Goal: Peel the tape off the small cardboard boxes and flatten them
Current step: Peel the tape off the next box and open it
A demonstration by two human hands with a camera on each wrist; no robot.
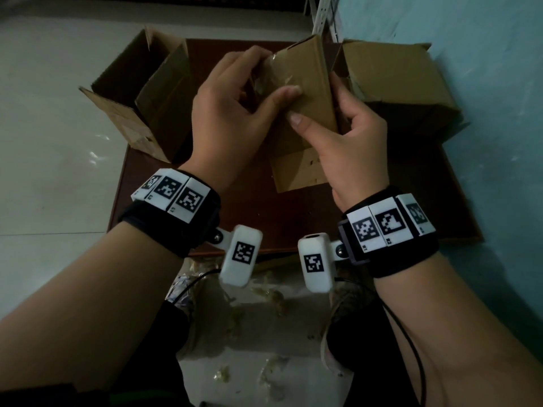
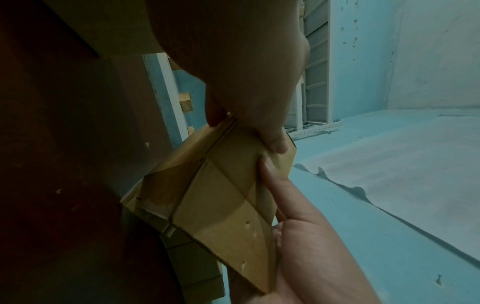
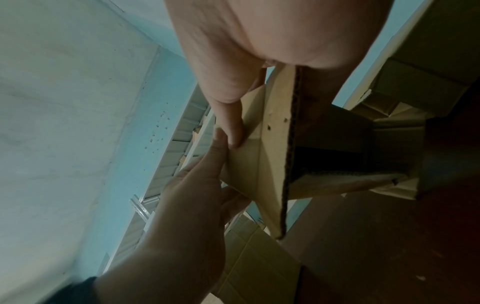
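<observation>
I hold a small cardboard box (image 1: 305, 83) above the brown table, tilted, with its bottom flap hanging toward me. Crinkled clear tape (image 1: 277, 70) covers its upper left face. My left hand (image 1: 264, 89) grips the box's taped left edge, with the thumb across the face and the fingers curled behind. My right hand (image 1: 320, 113) grips the right side, thumb on the front and fingers round the far edge. In the left wrist view the box (image 2: 215, 205) is creased and partly collapsed between both thumbs. The right wrist view shows the box (image 3: 272, 144) edge-on, its open end dark.
An opened cardboard box (image 1: 147, 92) lies on the table's far left corner. A larger box (image 1: 396, 77) sits at the far right against the blue wall. The brown table (image 1: 382, 201) is bare near me. Tape scraps (image 1: 264, 295) litter the floor by my feet.
</observation>
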